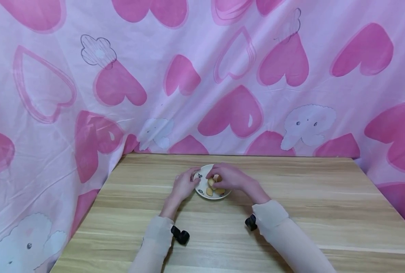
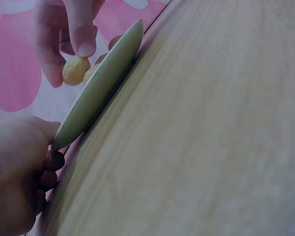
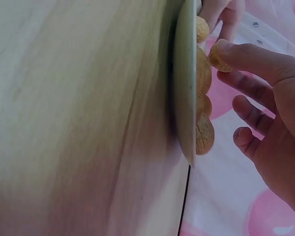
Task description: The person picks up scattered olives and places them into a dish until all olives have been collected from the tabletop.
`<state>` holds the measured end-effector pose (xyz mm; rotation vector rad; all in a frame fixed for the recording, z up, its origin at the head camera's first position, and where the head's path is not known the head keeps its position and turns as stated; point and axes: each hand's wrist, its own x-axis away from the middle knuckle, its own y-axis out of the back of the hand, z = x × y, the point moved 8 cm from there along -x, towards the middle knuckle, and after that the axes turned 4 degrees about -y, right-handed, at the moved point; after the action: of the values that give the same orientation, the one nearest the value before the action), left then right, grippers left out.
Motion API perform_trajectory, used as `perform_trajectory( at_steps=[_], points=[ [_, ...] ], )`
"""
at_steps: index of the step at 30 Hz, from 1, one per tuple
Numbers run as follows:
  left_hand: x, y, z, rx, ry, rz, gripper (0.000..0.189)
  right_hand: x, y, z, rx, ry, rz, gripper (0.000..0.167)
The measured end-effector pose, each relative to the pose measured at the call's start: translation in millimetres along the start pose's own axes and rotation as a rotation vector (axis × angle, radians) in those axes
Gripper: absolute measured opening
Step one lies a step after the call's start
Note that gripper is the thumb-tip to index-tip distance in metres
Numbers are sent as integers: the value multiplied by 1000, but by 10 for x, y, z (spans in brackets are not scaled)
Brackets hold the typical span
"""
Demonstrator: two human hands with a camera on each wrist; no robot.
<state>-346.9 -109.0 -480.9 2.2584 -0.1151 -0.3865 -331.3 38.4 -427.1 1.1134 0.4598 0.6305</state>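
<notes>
A small white plate [image 1: 202, 192] with dark printed marks sits on the wooden table, several walnuts [image 3: 204, 135] lying in it. At its left edge, my left hand [image 1: 184, 184] grips the rim, thumb on top and the other fingers curled lower down, as the left wrist view shows. My right hand [image 1: 232, 177] is over the plate and pinches one walnut [image 2: 75, 70] between thumb and index finger. That walnut is just above the others in the right wrist view. In the head view the right hand covers part of the plate.
The wooden table [image 1: 127, 212] spreads around the plate. Its far edge meets a pink curtain [image 1: 188, 113] with hearts and white cartoon animals. Small black devices [image 1: 180, 236] are strapped at both wrists, over light sleeves.
</notes>
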Motion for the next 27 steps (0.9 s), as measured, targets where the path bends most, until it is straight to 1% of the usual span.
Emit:
perform_trajectory(
  at_steps=[5, 9, 16, 20, 25, 27],
  points=[
    [-2, -19, -8, -2, -4, 3, 46, -60, -63, -12, -3, 7, 29, 31],
    [1, -29, -21, -4, -9, 8, 46, -86, -99, -12, -13, 25, 38, 29],
    [8, -35, -35, -12, -18, 2, 46, -73, -130, -10, -28, 48, 37, 27],
    [9, -36, -28, -6, -12, 3, 46, 22, -70, -11, -48, 50, 7, 27],
    [3, -23, -1, -7, -6, 3, 46, 214, 56, -26, -76, 53, -56, 24],
    [3, -3, 14, -7, -1, -6, 46, 289, 92, -54, -88, 37, -68, 24]
  ],
)
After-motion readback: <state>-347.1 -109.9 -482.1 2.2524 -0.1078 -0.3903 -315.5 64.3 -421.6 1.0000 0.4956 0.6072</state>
